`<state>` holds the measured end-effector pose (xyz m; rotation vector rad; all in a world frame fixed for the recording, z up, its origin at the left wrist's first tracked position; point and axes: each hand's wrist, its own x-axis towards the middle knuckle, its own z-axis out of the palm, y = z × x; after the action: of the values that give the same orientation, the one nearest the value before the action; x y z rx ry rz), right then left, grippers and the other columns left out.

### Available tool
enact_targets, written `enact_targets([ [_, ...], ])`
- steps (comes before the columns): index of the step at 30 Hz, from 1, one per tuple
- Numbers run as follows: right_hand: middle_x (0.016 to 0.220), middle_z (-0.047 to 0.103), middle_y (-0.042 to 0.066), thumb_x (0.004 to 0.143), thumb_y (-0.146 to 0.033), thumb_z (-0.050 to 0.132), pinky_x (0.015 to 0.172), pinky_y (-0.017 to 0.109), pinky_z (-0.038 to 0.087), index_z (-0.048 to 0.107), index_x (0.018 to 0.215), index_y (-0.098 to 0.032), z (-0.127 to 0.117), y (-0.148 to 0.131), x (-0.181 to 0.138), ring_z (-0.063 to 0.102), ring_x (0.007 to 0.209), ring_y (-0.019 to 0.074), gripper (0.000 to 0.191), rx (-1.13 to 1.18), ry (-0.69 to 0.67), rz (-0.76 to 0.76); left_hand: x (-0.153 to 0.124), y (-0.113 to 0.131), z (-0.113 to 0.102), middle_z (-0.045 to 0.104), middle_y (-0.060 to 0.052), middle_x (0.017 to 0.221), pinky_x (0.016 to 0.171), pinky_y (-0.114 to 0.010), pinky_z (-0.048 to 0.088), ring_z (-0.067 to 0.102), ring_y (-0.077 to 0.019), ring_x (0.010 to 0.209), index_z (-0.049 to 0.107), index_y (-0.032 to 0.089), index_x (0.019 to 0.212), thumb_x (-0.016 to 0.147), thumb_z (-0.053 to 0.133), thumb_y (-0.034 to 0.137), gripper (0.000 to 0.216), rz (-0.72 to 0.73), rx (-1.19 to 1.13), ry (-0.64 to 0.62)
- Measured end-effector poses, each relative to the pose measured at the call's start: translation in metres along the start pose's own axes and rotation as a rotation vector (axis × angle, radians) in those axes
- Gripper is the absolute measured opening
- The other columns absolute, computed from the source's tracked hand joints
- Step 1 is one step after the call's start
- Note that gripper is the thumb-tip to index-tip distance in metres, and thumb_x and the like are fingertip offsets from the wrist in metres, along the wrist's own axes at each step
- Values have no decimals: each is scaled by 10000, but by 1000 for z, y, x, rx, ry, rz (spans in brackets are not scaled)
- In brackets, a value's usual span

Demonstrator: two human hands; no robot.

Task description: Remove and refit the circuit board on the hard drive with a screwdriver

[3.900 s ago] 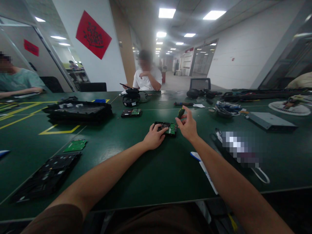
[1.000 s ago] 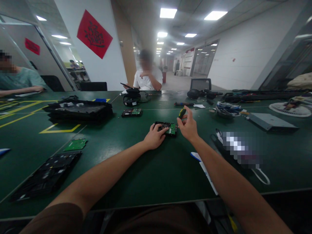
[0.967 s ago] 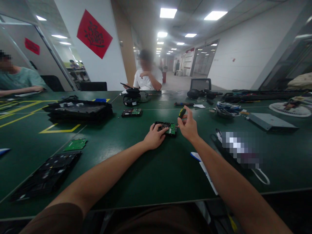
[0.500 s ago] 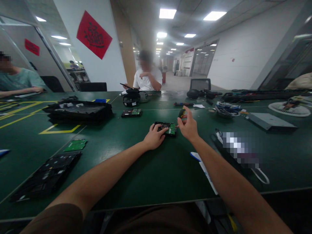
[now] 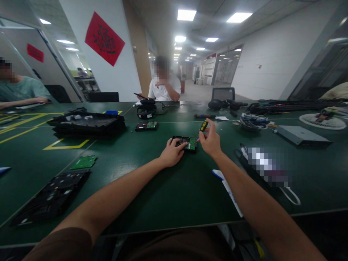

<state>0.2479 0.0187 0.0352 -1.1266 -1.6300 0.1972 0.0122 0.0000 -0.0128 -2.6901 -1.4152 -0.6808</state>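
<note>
A hard drive [image 5: 193,144] with a green circuit board lies on the dark green table in front of me. My left hand [image 5: 173,152] steadies it from the left, its fingers laid over the drive's top and edge. In my right hand [image 5: 211,139] is a screwdriver [image 5: 203,125] with a yellow-and-black handle, pinched between the fingers and tilted. Its tip points down towards the right end of the drive; I cannot tell whether it touches a screw.
A second hard drive [image 5: 146,125] lies farther back, beside black trays [image 5: 89,121]. A loose green circuit board [image 5: 83,162] and a black plastic frame [image 5: 51,195] are at left. At right are a grey metal box [image 5: 303,135], bundled cables [image 5: 253,122] and a blurred-out packet. A person sits opposite.
The screwdriver handle has turned in my right fingers, and more of its yellow shows. My left hand and the hard drive keep their place.
</note>
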Motion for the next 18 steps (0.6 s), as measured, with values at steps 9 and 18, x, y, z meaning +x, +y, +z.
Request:
enact_targets([
  [9,1086,697,81,936,-344,605,687,372,582,327,1563,-301,1,-5,-1,646,632,170,687,-38,-3,-43,0,2,-1,404,-95,1508,1243,-631,259,308,-389,1465,528,343,1509,1016,525,361,493,-24,0,-3],
  [18,1206,665,117,937,-372,614,727,444,604,349,1563,-299,0,-8,-3,628,625,180,683,-96,21,-88,1,1,-1,428,-97,1496,1264,-620,215,342,-363,1456,530,334,1509,1016,524,360,494,-8,-9,2],
])
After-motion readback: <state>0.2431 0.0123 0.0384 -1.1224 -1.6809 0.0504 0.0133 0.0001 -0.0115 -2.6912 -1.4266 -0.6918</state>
